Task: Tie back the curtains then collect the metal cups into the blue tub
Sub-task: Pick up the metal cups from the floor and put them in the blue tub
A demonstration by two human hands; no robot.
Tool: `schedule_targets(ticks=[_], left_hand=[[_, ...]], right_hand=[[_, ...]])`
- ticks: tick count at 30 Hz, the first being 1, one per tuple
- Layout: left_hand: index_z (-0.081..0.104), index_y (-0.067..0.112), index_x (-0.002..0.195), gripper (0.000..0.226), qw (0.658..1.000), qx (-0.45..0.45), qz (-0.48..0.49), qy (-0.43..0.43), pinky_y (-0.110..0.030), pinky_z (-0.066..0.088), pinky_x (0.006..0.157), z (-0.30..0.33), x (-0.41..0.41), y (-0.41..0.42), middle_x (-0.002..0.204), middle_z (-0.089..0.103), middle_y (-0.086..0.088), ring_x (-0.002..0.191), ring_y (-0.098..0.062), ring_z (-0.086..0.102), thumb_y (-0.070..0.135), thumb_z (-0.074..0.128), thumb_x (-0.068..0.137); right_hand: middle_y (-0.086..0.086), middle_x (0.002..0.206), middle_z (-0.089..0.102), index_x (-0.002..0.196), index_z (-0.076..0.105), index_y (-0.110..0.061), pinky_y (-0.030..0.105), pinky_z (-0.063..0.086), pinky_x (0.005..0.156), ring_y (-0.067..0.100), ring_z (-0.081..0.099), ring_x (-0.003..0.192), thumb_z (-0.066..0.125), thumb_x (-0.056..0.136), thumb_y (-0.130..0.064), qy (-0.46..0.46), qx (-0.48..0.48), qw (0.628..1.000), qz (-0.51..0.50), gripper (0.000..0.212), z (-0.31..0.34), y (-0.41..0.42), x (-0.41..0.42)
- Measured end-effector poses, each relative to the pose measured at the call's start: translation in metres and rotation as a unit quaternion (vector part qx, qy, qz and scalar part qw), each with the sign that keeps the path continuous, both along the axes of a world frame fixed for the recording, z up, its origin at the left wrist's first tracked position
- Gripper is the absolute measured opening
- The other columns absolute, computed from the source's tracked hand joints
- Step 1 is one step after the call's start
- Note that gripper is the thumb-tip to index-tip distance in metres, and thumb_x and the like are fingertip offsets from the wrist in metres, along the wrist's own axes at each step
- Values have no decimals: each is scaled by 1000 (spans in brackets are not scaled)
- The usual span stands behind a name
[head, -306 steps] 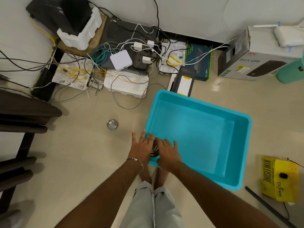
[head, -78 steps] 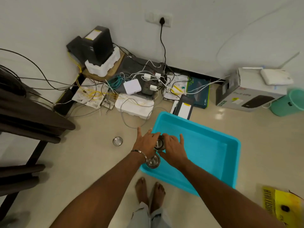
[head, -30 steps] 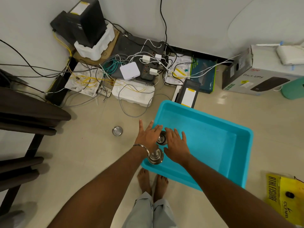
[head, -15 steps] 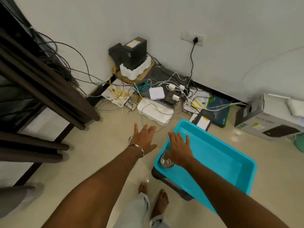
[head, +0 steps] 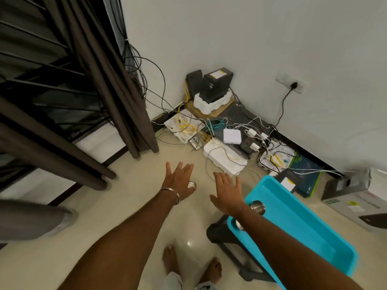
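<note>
The blue tub [head: 301, 218] rests on a dark stool at the lower right. Two metal cups lie in its near-left corner: one [head: 258, 207] beside my right wrist, another [head: 238, 223] mostly hidden under my forearm. A third metal cup [head: 192, 185] stands on the floor, partly covered by my left hand [head: 179, 181], which hovers over it with fingers spread. My right hand [head: 227, 190] is flat and empty, left of the tub's rim. Dark brown curtains [head: 117, 97] hang at the upper left.
A tangle of cables, routers and a white foam block [head: 224, 158] fills the floor corner by the wall. A grey cardboard box [head: 356, 197] lies at the right. My bare feet [head: 191, 266] stand on the tiled floor.
My right hand has let go of the cup in the tub and pulled out to the left. Both hands moved toward the floor cup as the view lifted toward the curtains.
</note>
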State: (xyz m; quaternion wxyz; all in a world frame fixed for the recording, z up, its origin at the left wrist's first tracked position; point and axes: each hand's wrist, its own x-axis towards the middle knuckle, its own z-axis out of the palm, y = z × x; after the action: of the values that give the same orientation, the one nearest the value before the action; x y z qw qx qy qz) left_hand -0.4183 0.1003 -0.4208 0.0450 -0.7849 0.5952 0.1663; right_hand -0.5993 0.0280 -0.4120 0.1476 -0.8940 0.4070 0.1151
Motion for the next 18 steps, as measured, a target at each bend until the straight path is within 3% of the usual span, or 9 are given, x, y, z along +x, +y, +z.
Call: schedule_targets(ticks=[7,18], left_hand=[[10,17,155,83,1000,19,22,-8,-65,-3,115,-11,55,13,161,22,1,151,-24,7,56,47,93],[6,16,156,87,998,52,23,2,-65,-4,115,-36,89,-28,163,16,0,151,-24,5,58,48,91]], right_hand=[[6,161,23,154,12,-19,58,0,120,27,16,150,57,91,-40,-10,-3,999,42,81,-3,12,64],[5,162,19,156,8,-16,56,-5,118,28,11,151,56,89,-51,17,23,999,42,90,-30,-35,107]])
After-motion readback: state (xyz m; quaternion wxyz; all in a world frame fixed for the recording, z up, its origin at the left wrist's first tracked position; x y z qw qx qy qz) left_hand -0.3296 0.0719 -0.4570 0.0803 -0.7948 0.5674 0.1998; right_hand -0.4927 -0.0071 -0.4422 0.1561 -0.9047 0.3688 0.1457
